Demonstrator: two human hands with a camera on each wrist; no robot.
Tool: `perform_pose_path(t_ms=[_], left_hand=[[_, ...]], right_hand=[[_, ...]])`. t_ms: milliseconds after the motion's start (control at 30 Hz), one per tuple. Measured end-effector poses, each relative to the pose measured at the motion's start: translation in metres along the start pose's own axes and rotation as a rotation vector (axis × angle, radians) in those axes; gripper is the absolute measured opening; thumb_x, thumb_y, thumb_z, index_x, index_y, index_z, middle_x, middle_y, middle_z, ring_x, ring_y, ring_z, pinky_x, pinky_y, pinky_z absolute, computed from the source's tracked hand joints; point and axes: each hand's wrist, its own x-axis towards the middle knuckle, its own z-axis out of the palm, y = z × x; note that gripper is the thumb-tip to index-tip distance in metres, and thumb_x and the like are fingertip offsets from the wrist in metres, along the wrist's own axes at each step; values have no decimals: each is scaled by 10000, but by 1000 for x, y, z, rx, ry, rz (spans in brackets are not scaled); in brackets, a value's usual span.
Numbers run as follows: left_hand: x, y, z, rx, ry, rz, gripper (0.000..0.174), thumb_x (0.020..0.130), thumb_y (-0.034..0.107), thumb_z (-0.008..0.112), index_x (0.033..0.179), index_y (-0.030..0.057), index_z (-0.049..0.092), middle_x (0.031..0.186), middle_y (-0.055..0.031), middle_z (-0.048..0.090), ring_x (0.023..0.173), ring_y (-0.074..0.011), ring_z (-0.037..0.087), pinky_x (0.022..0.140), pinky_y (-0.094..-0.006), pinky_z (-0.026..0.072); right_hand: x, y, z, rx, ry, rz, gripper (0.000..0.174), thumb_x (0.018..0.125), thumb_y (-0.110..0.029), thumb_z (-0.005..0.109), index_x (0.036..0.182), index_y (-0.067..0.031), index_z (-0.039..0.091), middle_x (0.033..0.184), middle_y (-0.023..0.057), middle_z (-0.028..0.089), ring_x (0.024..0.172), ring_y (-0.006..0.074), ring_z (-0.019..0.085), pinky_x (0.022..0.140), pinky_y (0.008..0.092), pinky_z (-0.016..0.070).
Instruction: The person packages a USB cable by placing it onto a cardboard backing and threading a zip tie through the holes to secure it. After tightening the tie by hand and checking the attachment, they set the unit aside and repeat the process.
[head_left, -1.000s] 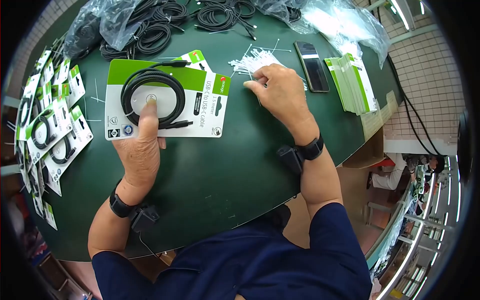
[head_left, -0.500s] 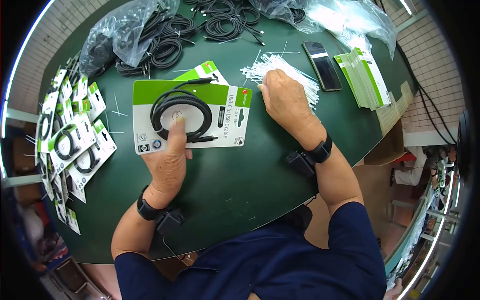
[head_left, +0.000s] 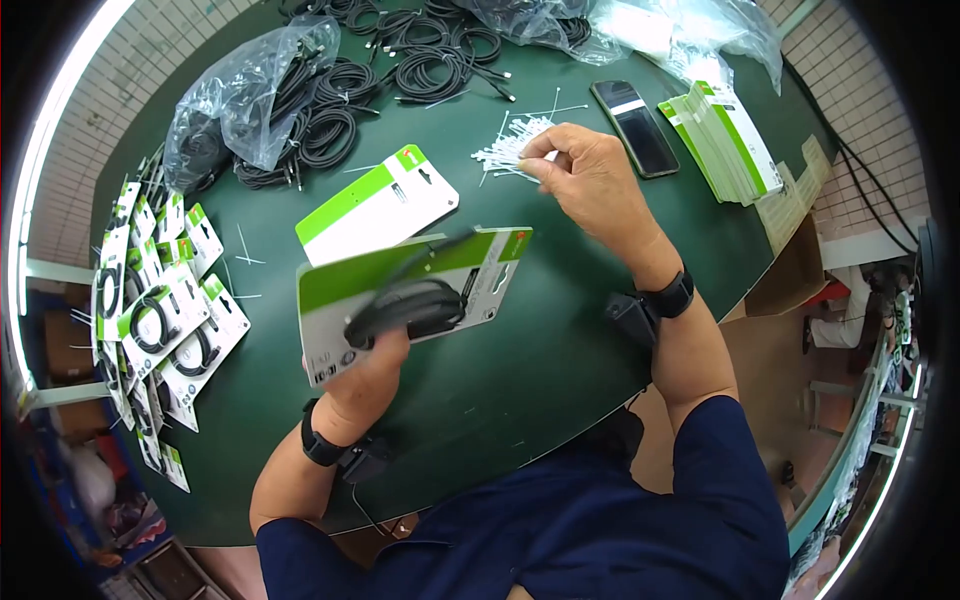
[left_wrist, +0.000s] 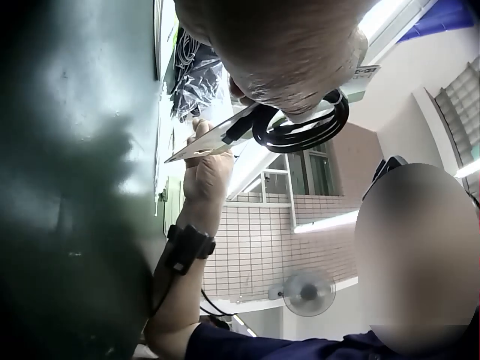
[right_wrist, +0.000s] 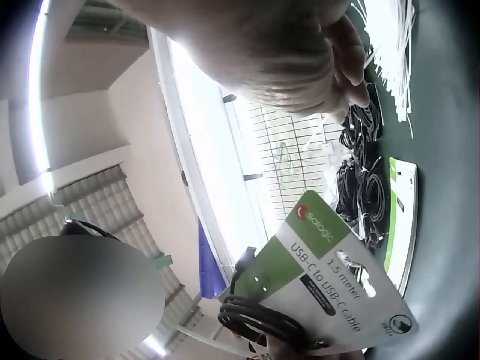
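Card (head_left: 460,262) is gripped by the left hand (head_left: 365,380), left of and nearer the wearer than the zip-tie pile (head_left: 505,150), tilted above the desk (head_left: 480,385), long axis roughly crosswise, hang-slot end toward the pile. Right hand (head_left: 590,175) is the nearer one, set at the pile's right edge with thumb and forefinger tips narrowly spaced; whether a tie is pinched can't be told. Card is printed green over white, its face crossed by a coiled black cable (head_left: 415,308), slightly blurred.
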Motion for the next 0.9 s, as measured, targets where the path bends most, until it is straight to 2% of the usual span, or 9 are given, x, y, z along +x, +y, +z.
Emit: perform_pose_path(t_ms=[67,100,200,333,467,600,700,867,900], left_hand=[[-8,-17,-7,432,-86,502,283,809,-2,773,1088,-20,734,763,-51,660,594,-140,630,445,-279,440],[-5,-10,-3,423,-78,490,283,809,-2,773,1088,-20,734,763,-51,660,594,-140,630,445,-279,440],[19,24,0,-33,-369,581,358,737,49,797,1087,-17,760,719,-30,607,551,-122,568,432,-291,395],[19,35,-3,71,-527,769,385,751,123,793,1112,5,727,752,-36,594,598,-150,572,468,-299,394],[14,34,7,64,-435,895,425,771,122,758,1178,5,730,645,34,449,511,-78,445,417,-259,311],[15,36,7,79,-444,922,457,772,133,762,1208,6,714,640,42,429,510,-71,441,415,-244,313],[15,37,7,80,-449,925,452,772,132,763,1205,8,715,642,44,433,512,-69,441,414,-237,315],[14,35,10,65,-417,942,436,770,131,763,1187,10,725,643,51,427,516,-64,442,414,-231,318],[16,34,9,67,-423,930,436,770,131,763,1187,10,725,643,51,427,516,-64,442,414,-231,318]], right_hand=[[0,-7,-3,172,-38,98,80,914,-20,749,974,29,732,904,67,734,766,142,694,675,254,544],[0,-9,-4,244,-72,58,74,921,-18,746,980,25,735,911,58,732,775,123,688,673,238,540],[-4,-13,-1,377,-171,-2,65,935,-14,739,992,18,740,926,41,727,794,84,678,670,206,532],[-10,-19,4,399,-219,-200,66,931,-5,741,993,17,740,945,69,732,755,97,677,637,211,529],[-15,-34,1,400,-321,-90,57,951,-23,728,1000,6,730,914,52,732,708,87,660,613,213,524],[-18,-44,2,291,-379,-4,49,982,-35,693,1006,5,711,862,41,727,668,83,636,593,223,511],[-21,-43,7,58,-340,-153,80,1014,-62,668,1011,14,693,810,35,717,630,79,599,580,226,497],[-20,-39,10,34,-317,-205,104,1016,-76,673,1017,26,686,855,64,714,640,86,588,573,230,486],[-16,-35,10,34,-282,-296,102,1010,-75,681,1020,27,688,875,70,712,650,89,593,573,230,485]])
